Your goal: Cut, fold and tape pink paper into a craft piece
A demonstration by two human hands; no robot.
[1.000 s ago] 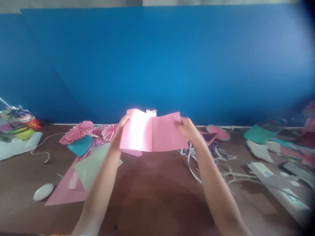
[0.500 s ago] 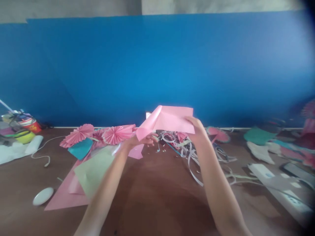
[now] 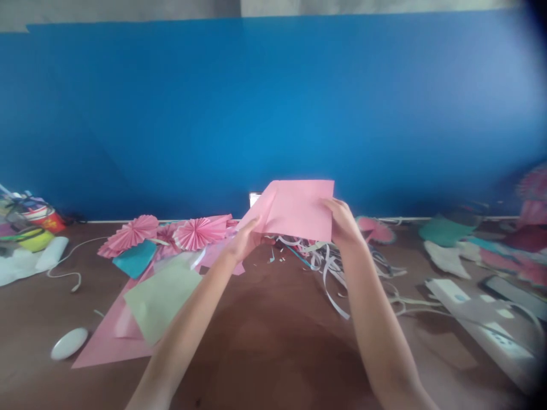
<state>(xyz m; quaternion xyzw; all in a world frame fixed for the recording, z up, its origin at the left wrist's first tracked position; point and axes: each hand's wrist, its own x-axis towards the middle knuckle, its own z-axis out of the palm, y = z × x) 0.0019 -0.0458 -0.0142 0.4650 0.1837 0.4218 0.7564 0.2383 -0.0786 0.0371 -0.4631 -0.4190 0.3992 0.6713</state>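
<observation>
A pink paper sheet (image 3: 294, 209), folded over on itself, is held up above the brown floor in front of the blue wall. My left hand (image 3: 244, 242) pinches its lower left corner from below. My right hand (image 3: 343, 223) grips its right edge with the fingers wrapped round it. Both forearms reach forward from the bottom of the view. Under the sheet lies a tangle of white paper strips (image 3: 331, 267).
Pink pleated paper fans (image 3: 200, 232) and a teal sheet (image 3: 133, 257) lie at left. A pale green sheet (image 3: 160, 299) rests on a large pink sheet (image 3: 102, 344), beside a white oval object (image 3: 68, 343). White boxes (image 3: 482, 319) and coloured paper lie at right; containers (image 3: 32, 225) sit far left.
The open pink sheet has been folded in half, its left part brought over to the right. My left hand dropped to the lower left corner. The right hand kept its grip.
</observation>
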